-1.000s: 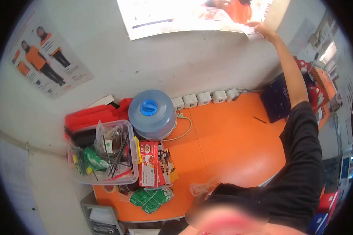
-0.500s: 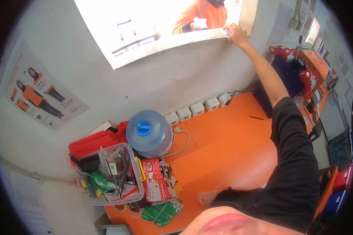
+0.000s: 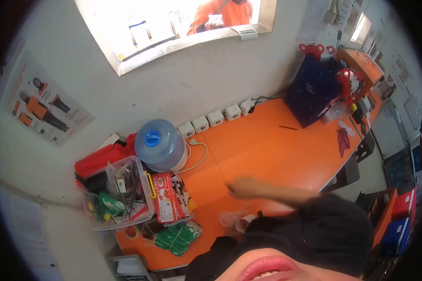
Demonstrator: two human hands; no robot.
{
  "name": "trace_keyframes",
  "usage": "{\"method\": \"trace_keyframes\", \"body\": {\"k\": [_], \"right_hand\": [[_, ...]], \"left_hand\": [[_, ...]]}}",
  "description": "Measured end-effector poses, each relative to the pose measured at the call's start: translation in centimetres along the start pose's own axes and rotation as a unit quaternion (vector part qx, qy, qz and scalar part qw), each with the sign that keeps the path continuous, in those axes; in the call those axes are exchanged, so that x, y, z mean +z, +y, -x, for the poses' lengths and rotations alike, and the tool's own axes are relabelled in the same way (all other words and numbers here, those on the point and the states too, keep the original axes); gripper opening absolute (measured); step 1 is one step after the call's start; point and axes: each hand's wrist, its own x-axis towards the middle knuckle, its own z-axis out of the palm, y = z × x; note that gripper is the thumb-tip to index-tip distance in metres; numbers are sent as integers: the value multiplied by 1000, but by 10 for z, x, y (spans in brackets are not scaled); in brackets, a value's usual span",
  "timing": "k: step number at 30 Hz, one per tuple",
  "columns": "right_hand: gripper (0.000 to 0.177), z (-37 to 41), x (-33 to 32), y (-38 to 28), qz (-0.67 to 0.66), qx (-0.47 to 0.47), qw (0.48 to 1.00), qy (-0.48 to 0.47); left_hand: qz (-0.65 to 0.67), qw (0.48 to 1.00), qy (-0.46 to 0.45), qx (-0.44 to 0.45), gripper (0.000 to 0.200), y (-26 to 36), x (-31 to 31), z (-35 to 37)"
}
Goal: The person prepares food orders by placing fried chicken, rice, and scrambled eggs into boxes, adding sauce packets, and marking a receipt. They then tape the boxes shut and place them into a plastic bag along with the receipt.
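Right arm point(image 3: 286, 195) bent over orange tabletop point(image 3: 253, 150)

Prob. a small office, w/ a window point(image 3: 101, 28) & a person point(image 3: 234, 16) in orange behind it. This is shown by a clothing poster point(image 3: 44, 100) & papers point(image 3: 309, 21) on the wall point(image 3: 183, 84), sockets point(image 3: 215, 118), + a long orange surface point(image 3: 262, 154) w/ leaflets point(image 3: 165, 199), a water jug point(image 3: 159, 147) and a box point(image 3: 144, 199) of misc. items point(image 3: 111, 203).

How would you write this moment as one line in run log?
right hand over orange table, grip unclear | clear plastic nearby | left hand not in view | paper slip overhanging window ledge
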Motion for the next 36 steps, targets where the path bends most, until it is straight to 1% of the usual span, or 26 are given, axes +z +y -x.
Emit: {"method": "trace_keyframes", "body": {"k": [1,2,3,4,5,8,12,18,21,26,27,28,29,30,31,32,33,34,35,36], "right_hand": [[28,-9,105,64,77,-28,967,-241],[30,56,107,67,-229,-47,956,-178],[34,100,91,62,-510,-65,852,-97],[34,105,105,36,-495,-62,865,-44],[34,105,119,14,-443,-28,896,-25],[34,94,149,-29,-378,24,925,17],[34,99,160,-38,-343,56,937,39],[35,111,179,-51,-310,49,948,53],[35,127,194,-59,-293,39,953,66],[35,170,227,-66,-248,22,961,122],[35,185,221,-58,-246,12,962,113],[34,196,207,-47,-341,-13,939,-45],[33,209,199,-36,-422,-35,883,-203],[33,223,197,-26,-415,-44,883,-215],[32,237,198,-14,-327,-168,918,-150],[30,256,202,0,-231,-302,920,-99],[31,273,217,20,-240,-298,915,-128],[32,293,236,39,-245,-299,905,-176],[33,307,241,56,-161,-272,912,-262],[34,318,229,61,-102,-385,865,-305]], "left_hand": [[2,1000,-6,4,46,-5,3,-5],[1,1000,-9,8,46,-7,6,-10],[2,1000,-12,11,46,-8,6,-19],[4,1000,-13,18,45,-5,5,-25],[4,1000,-17,13,45,-4,4,-30],[6,1000,-12,16,45,-3,1,-42],[14,1000,2,25,44,-8,-6,-48],[33,997,25,60,44,-16,-8,-50],[44,994,42,95,43,-21,-6,-47],[68,978,85,176,43,-37,3,-38],[73,973,94,196,43,-39,6,-36],[77,968,101,218,43,-41,8,-36],[79,961,107,242,43,-44,11,-33],[84,953,113,267,43,-45,13,-33],[84,945,118,294,43,-48,14,-34],[90,935,123,321,42,-55,15,-36],[93,924,125,350,42,-64,18,-35],[100,913,124,375,42,-79,22,-31],[104,901,123,404,42,-109,18,-19],[140,884,121,428,44,-155,32,5]]}}
